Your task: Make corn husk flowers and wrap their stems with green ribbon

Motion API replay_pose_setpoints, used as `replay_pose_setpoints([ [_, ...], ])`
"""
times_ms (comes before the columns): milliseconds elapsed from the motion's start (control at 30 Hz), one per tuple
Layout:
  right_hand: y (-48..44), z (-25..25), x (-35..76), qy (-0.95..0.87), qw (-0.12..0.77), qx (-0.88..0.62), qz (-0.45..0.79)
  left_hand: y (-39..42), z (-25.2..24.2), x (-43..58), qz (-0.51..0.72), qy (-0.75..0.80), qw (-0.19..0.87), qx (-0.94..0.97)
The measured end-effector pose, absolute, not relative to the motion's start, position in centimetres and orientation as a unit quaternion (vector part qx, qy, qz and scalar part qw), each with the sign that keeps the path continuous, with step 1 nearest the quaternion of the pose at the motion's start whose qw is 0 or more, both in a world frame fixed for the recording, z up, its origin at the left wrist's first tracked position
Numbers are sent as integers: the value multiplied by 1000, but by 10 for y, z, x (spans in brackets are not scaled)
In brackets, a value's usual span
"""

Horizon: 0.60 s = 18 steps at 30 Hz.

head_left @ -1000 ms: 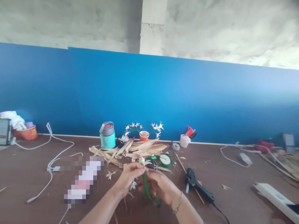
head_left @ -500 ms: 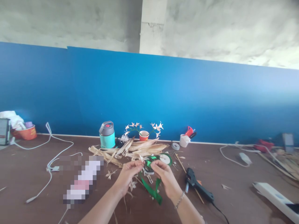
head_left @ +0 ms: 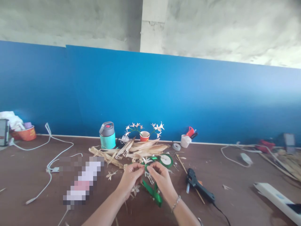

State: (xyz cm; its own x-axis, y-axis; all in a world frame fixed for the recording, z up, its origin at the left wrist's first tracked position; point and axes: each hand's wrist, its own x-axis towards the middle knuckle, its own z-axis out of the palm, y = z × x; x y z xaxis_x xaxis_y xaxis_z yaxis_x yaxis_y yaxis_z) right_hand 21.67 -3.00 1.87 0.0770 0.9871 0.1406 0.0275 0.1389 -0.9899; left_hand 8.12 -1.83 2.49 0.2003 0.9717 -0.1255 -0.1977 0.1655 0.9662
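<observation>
My left hand (head_left: 132, 179) is closed in a pinch, with a small pale flower (head_left: 146, 160) standing just above its fingertips; the flower's stem is mostly hidden. Close against it, my right hand (head_left: 162, 179) pinches a green ribbon (head_left: 154, 193), whose loose length hangs in a loop below and between the hands. Behind the right hand lies a ribbon spool (head_left: 166, 160) with a white centre. Loose pale flowers lie on the table, one (head_left: 110, 175) left of my left hand and another (head_left: 135, 190) partly hidden below it.
Dried husks (head_left: 143, 150) spread behind my hands. Beyond them stand a teal flask (head_left: 108, 139), a red cup (head_left: 144, 137) with flower stems and a white cup (head_left: 185, 141). A glue gun (head_left: 199, 186) and a thin stick (head_left: 182, 163) lie right. White cables (head_left: 61, 153) trail left.
My hands have come closer together, and the fingertips now nearly meet below the flower. The right hand has moved left with the ribbon.
</observation>
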Motion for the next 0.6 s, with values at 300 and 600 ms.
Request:
replay_pose_setpoints([
  [300, -33, 20, 216, -534, 529, -527, 395, -19, 23, 81, 454, 423, 645, 446],
  [600, -32, 13, 215, -561, 531, -540, 335, -22, 27, 83, 447, 418, 645, 458],
])
